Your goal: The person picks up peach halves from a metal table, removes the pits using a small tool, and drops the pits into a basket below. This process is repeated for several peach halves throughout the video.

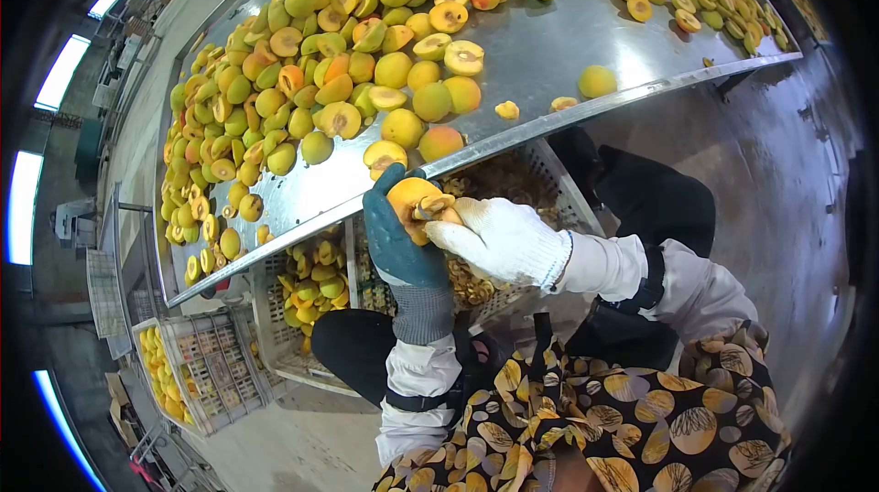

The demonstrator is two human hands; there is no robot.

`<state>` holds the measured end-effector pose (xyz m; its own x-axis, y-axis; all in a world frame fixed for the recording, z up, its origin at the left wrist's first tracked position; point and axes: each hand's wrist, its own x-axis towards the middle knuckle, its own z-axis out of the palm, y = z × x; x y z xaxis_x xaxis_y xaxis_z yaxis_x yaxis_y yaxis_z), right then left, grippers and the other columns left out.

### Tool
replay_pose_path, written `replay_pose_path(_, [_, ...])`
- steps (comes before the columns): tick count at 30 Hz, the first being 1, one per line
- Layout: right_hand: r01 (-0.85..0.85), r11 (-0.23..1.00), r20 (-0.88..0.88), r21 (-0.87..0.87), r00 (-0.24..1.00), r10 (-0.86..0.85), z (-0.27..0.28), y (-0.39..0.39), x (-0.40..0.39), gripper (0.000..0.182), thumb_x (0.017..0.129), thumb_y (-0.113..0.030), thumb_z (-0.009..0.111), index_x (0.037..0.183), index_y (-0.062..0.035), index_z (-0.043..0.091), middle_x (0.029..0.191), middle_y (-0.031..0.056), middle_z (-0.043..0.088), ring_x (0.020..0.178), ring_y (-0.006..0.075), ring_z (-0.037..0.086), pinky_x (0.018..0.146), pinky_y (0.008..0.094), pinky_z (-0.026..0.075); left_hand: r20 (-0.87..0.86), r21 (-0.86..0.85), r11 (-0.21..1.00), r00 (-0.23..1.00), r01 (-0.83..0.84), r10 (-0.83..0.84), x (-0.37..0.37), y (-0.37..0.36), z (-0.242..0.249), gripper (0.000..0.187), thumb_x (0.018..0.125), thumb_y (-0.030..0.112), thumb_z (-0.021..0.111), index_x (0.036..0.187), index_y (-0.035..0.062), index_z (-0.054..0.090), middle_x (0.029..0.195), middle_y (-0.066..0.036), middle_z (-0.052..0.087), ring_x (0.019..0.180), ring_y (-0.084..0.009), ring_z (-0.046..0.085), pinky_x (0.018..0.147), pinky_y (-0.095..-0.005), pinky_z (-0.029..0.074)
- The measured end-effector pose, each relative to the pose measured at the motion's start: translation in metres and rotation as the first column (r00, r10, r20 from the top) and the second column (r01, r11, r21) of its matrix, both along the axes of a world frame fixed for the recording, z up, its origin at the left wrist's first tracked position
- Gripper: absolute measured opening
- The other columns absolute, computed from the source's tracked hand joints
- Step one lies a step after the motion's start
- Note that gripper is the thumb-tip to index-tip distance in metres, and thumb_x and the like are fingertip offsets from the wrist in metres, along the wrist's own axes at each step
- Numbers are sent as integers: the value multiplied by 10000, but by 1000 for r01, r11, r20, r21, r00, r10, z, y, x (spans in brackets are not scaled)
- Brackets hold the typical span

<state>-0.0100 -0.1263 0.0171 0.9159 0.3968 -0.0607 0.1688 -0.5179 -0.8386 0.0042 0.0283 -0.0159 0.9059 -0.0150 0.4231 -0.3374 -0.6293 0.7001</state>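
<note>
My left hand (396, 240), in a dark green coated glove with a grey knit cuff, is closed around a yellow peach half (409, 196) just past the table's near edge. My right hand (513, 240) wears a white knit glove, its thumb and fingers pinched together right at the peach's cut face. A small brown piece (434, 205) shows by those fingertips; what exactly they hold I cannot tell. Close beyond my hands, a halved peach (385, 155) and a whole reddish peach (441, 143) lie on the metal table (540, 62).
Heaps of whole and halved peaches (302, 71) spread over the table. Below its raised rim stands a crate (540, 172) with brown peach waste. Crates of peaches stand left, one under the table and another crate (220, 373) on the floor. My knees flank the waste crate.
</note>
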Motion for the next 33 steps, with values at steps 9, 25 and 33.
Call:
replay_pose_path(9, [20,936,-405,351,905,132,-2,-1,10,496,1003,-490,469,965,-27,644,696,147,634,563,277,630,518,379,498,-105,-558,819,990,-134,91,-10,-34,15,555,1086,457,284,1225,-2,563,1121,-143,644,1024,-229,629,944,-348,483])
replay_pose_path(25, [531,376,-548,759,211,809,-16,-9,12,468,1004,-522,509,859,-80,560,516,3,476,332,118,431,290,250,313,-176,-757,654,957,19,-232,-6,-9,10,591,1056,524,365,1244,-3,557,1064,-144,669,921,-232,662,851,-359,550])
replay_pose_path(33, [553,460,-585,695,63,808,-27,-15,15,452,1025,-481,471,813,-93,570,446,-32,421,339,99,460,320,228,395,-15,-596,775,961,213,-275,-2,-12,-1,614,1065,516,318,1252,-21,551,1119,-133,647,963,-203,638,880,-341,525])
